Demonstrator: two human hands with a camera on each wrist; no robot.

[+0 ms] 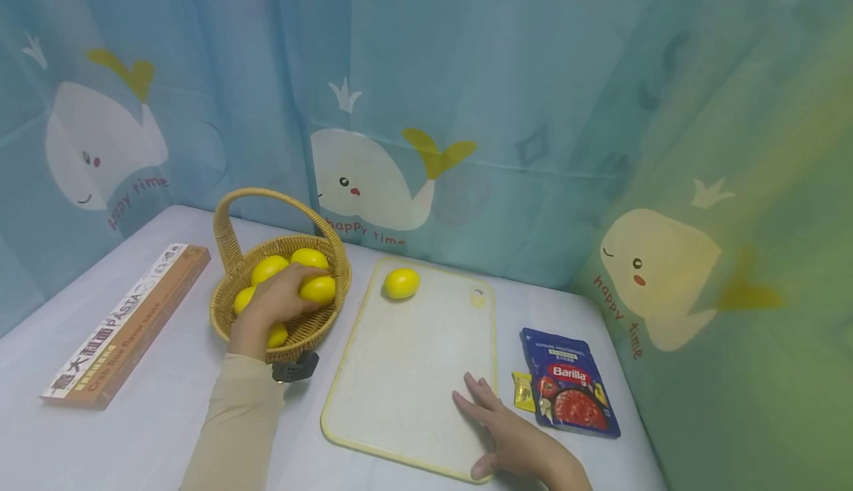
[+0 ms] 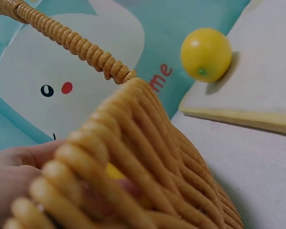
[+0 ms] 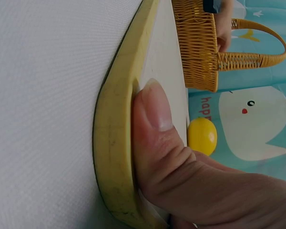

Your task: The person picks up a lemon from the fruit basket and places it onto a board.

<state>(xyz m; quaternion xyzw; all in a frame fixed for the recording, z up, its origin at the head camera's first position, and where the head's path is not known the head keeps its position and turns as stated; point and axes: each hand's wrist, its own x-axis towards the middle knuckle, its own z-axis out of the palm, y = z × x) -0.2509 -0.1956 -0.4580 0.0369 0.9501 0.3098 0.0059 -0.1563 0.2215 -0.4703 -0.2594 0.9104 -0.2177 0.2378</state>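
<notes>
My left hand [image 1: 276, 300] reaches into a wicker basket [image 1: 300, 350] and grips a yellow lemon [image 1: 318, 292] near the basket's right side. Several more lemons [image 1: 269, 269] lie around that hand. In the left wrist view the woven wall [image 2: 148, 157] hides most of the fingers and the held lemon. A single lemon [image 1: 402, 284] sits at the far left corner of the white cutting board [image 1: 406, 372]. My right hand [image 1: 509, 435] rests on the board's near right corner, fingers spread, its thumb [image 3: 155, 112] at the yellow rim in the right wrist view.
A long pasta box [image 1: 126, 328] lies left of the basket. To the right of the board are a blue Barilla sauce pouch [image 1: 571, 383] and a small yellow packet [image 1: 523, 392]. The basket's tall handle [image 1: 280, 195] arches over it. Whale-printed curtains [image 1: 533, 106] enclose the table.
</notes>
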